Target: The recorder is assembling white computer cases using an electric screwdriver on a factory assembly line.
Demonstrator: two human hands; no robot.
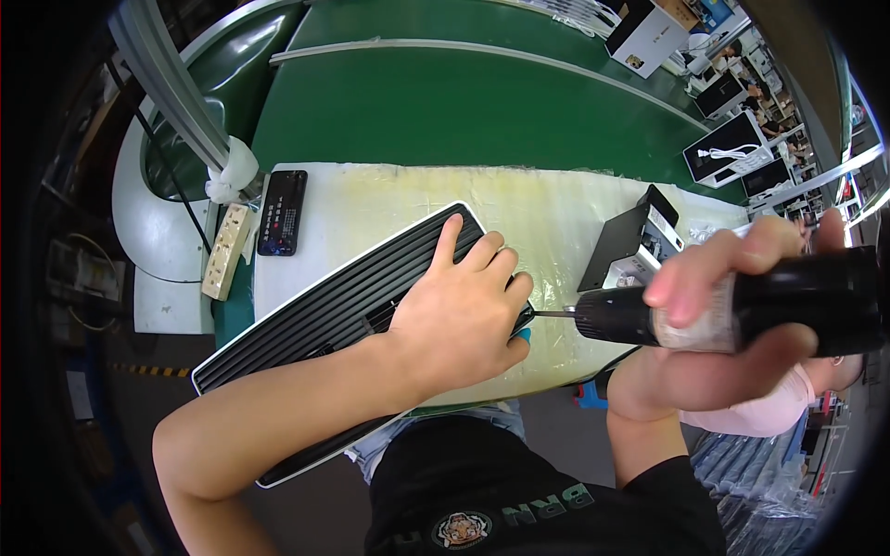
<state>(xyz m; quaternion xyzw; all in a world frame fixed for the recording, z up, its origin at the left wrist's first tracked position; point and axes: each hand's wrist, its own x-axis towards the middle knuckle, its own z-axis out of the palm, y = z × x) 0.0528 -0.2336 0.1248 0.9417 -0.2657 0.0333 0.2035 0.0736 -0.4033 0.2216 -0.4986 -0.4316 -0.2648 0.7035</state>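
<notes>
A long black ribbed panel (320, 295) with a white rim lies slanted across the near left of the padded table, its near corner past the table's front edge. My left hand (459, 310) presses on its right end, index finger stretched along the ribs, other fingers bent at the end edge. Something small and blue shows at the thumb. In my right hand (732, 310), blurred, is a black electric screwdriver (612, 316), fingers wrapped round its body. Pointing left, its thin bit meets the panel's end beside my left fingers; the contact spot is partly hidden.
Right of the panel stands a dark open-topped box (616, 243) with small parts. A black remote control (283, 213) and a power strip (227, 250) lie at the left by a metal post (171, 79). Beyond runs a green conveyor (482, 111). Another person in pink (756, 412) is at right.
</notes>
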